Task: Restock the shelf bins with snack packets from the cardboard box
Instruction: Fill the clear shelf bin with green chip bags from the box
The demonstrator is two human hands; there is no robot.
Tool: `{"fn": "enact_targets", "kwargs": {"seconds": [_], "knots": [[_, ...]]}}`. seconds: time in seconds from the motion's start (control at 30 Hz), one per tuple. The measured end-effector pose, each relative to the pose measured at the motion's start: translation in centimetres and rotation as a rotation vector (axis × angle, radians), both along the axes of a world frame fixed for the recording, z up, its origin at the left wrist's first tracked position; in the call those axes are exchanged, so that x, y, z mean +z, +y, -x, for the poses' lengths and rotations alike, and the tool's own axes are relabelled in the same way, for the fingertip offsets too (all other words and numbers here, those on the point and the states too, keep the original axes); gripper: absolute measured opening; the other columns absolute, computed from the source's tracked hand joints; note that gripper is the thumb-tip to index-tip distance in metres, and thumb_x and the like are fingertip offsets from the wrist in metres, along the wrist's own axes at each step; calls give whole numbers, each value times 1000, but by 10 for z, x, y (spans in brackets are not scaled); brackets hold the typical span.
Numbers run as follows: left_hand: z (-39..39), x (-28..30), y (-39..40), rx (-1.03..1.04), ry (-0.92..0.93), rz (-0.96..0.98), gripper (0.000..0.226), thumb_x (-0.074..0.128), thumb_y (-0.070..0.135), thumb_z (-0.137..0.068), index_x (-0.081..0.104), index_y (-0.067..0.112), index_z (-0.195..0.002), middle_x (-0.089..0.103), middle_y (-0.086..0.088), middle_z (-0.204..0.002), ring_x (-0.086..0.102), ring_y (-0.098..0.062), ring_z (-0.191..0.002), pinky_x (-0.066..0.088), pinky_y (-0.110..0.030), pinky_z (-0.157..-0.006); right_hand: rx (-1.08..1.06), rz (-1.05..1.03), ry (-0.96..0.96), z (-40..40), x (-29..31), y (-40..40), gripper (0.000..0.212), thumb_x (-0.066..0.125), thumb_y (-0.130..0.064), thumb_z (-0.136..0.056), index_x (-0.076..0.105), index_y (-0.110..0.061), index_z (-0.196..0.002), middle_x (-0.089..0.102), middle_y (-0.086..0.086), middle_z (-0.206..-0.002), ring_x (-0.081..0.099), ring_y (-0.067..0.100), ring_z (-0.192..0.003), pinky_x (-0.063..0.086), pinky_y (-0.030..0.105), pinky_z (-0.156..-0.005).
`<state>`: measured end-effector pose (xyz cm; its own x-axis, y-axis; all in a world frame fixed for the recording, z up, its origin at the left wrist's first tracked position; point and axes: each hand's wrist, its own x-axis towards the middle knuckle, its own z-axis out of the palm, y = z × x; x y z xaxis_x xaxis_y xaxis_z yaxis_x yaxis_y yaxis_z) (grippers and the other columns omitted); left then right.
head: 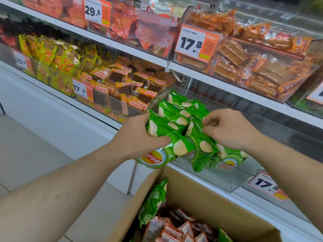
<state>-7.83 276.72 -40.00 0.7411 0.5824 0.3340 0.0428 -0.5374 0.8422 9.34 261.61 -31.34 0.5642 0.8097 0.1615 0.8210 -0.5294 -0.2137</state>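
Both hands (139, 137) (229, 130) partly hide green packets (174, 116)

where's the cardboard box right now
In the head view the cardboard box sits open at bottom centre-right, below the clear shelf bin of green chip packets, between the person's forearms, with red snack packets inside.
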Motion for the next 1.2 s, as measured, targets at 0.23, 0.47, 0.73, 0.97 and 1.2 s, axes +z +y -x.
{"fn": "enact_targets", "kwargs": {"seconds": [0.23,0.47,0.73,0.97,1.2], "knots": [[0,-6,-8,-80,69,193,18,80,17,-79,68,28,-86,75,15,-77,71,-4,-68,56,-20,-62,-152,565,-85,-13,-24,24,66,57,-81,-71,59,-14,-73,59,2,-77,58,22,-76,45,31,-66],[1,-9,-9,-161,13,385,24,82,17,-73,71,15,-95,77,-2,-86,75,-21,-75,59,-29,-64,79,636,-104,-35,-18,37,48,68,-55,-84,48,-13,-71,49,1,-68,46,15,-61,33,28,-51],[-1,-10,-10,-193,-27,507,14,70,10,-87,71,12,-101,77,-5,-91,74,-24,-78,58,-29,-63,200,586,-426,-58,-36,37,36,70,-47,-84,47,-20,-87,58,5,-85,60,31,-95,37,31,-72],[-10,-6,-22,-180,-12,538,19,73,18,-86,71,16,-104,77,-2,-92,75,-23,-80,59,-33,-70,123,395,-289,-40,0,25,56,73,-46,-77,62,-15,-123,67,5,-119,61,27,-108,47,32,-90],[-24,11,-51,-304,-83,555,7,69,24,-89,73,22,-95,77,0,-90,74,-19,-82,59,-34,-72,258,378,120,46,11,-11,60,80,-51,-71,56,-23,-119,62,-13,-110,61,11,-101,53,30,-88]]}}
